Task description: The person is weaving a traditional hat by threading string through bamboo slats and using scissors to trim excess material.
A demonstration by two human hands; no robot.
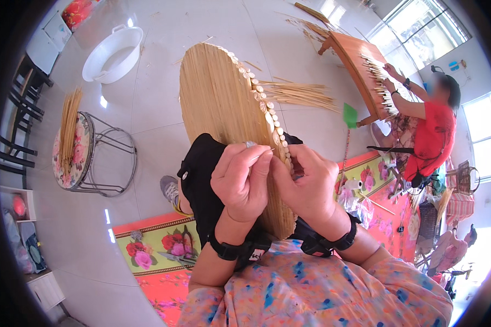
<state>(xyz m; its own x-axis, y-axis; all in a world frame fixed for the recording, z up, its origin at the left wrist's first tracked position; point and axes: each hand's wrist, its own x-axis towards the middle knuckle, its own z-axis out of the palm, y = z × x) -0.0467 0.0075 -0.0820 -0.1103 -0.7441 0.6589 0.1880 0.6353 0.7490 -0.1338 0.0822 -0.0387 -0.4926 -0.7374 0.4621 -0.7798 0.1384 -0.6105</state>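
Across my lap lies a long, flat, round-ended piece of tan straw (pixel 213 92). A row of small pale knobs (pixel 267 111) runs along its right edge. My left hand (pixel 240 177) is closed in a pinch over its near part, holding a thin, pale, needle-like sliver (pixel 263 153). Right beside it, my right hand (pixel 308 182) is closed on the knobbed edge of the straw piece, thumb on the face and fingers curled behind it. Those fingertips are partly hidden.
A stool (pixel 87 158) at left bears a straw bundle (pixel 69 131); a white tub (pixel 112 57) stands beyond. More stalks (pixel 300 95) extend behind the straw piece. At right, a person in red (pixel 433 131) handles stalks on a wooden table (pixel 354 65). A floral mat (pixel 147 245) lies below.
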